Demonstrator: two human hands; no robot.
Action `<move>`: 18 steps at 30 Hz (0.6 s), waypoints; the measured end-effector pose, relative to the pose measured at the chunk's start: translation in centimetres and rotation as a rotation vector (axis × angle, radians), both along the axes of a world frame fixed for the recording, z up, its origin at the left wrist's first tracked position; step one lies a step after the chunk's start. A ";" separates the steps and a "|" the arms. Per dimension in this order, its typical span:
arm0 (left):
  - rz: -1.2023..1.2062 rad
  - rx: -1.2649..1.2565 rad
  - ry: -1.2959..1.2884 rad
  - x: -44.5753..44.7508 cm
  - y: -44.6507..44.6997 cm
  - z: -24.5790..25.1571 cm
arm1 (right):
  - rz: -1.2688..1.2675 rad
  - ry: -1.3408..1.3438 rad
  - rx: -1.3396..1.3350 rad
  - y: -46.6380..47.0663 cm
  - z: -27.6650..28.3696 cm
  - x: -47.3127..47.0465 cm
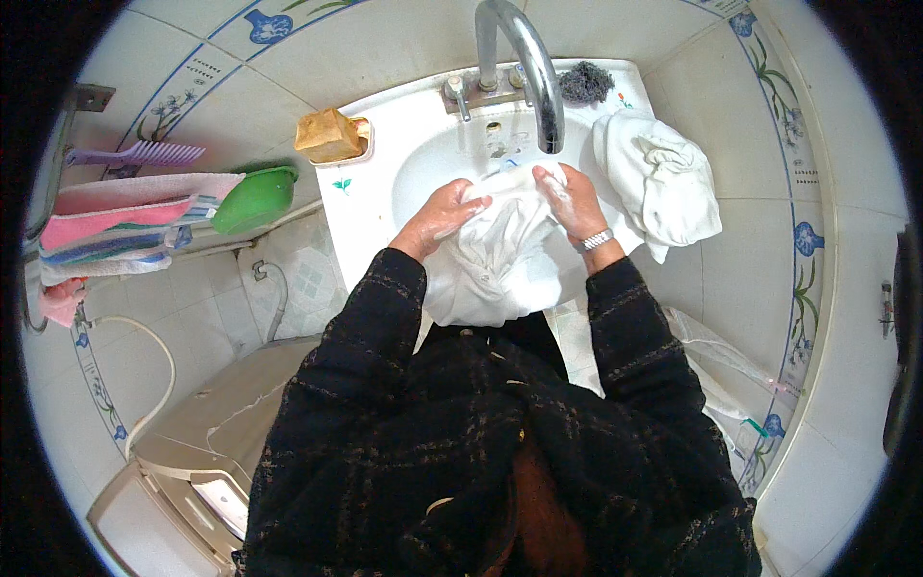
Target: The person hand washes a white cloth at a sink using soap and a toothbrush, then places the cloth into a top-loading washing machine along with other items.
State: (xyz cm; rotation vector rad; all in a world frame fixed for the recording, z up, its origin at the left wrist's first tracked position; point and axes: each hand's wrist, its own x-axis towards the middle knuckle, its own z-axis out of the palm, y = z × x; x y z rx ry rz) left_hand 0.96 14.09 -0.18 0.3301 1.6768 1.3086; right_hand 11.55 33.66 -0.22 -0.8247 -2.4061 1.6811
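Note:
Both of my hands grip a white cloth garment (497, 252) over the front of a white washbasin (422, 169). My left hand (451, 215) pinches its upper left part, thumb on top. At the upper right part, my right hand (573, 200) holds the fabric, with whitish suds on its fingers and a metal watch band on the wrist. The garment hangs in folds over the basin's front edge towards my body. Above and behind my hands arches a chrome faucet (551, 108). What lies under the cloth in the bowl is hidden.
A second bundle of white cloth (663, 177) rests on the basin's right rim. A brown soap block (328, 135) sits in a dish at the left corner. Behind the faucet lies a dark scrubbing pad (588, 83). Towels (122, 223) and a green bowl (256, 200) are at left.

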 end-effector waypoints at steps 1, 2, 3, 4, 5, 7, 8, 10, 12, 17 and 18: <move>0.067 0.055 -0.089 0.4 0.0 -0.3 | -0.024 0.035 0.057 -0.9 -0.2 -0.2; 0.243 0.146 -0.207 0.7 0.3 -0.6 | -0.084 0.107 0.139 -2.0 -0.2 -0.8; 0.316 0.342 -0.248 1.2 0.6 -0.9 | -0.174 0.229 0.241 -3.3 -0.1 -1.3; 0.401 0.461 -0.322 1.8 1.0 -1.1 | -0.234 0.162 0.181 -4.3 0.0 -1.8; 0.490 0.602 -0.395 2.3 1.5 -1.2 | -0.291 0.250 0.133 -5.3 0.1 -2.2; 0.580 0.670 -0.471 3.0 2.4 -1.2 | -0.294 0.323 0.134 -6.5 0.3 -2.9; 0.614 0.680 -0.481 3.0 2.6 -1.1 | -0.260 0.337 0.247 -7.0 0.4 -2.9; 0.627 0.683 -0.532 2.5 2.9 -0.8 | -0.063 0.413 0.480 -7.3 0.4 -2.8; 0.570 0.693 -0.664 1.6 2.6 -0.5 | -0.109 0.355 0.536 -7.3 0.5 -2.4; 0.509 0.418 -0.392 1.2 3.1 0.0 | 0.206 0.695 0.782 -7.3 2.3 -2.6; 0.559 0.382 -0.471 1.6 3.5 0.1 | 0.220 0.622 0.763 -7.4 2.9 -2.7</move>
